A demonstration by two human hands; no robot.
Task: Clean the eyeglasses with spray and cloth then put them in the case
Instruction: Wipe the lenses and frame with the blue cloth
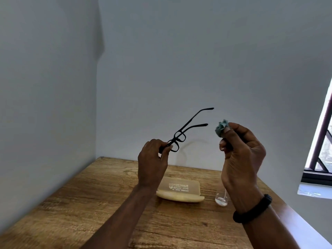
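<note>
1. Black glasses [177, 140] are pinched by the left hand [152, 159], its thumb and fingers curled on the near end of the front. They are held up in the air above the counter [89, 203].
2. Both arms of the glasses are unfolded and slant up and to the right, so their long axis runs from the left hand toward the right hand [240, 151].
3. The right hand's thumb and fingers are clamped on a crumpled green cloth [221, 129]. It sits at about the same height, near the tips of the arms but not touching them.
4. Wiping looks like the step in hand. The lenses lie left of and a little below the cloth, at the left hand's end, so the cloth has to pass the arms to reach them.
5. Down on the counter, the pale case [179, 192] lies open between the forearms. A clear spray bottle [221, 199] stands just to its right, partly hidden by the right wrist.
</note>
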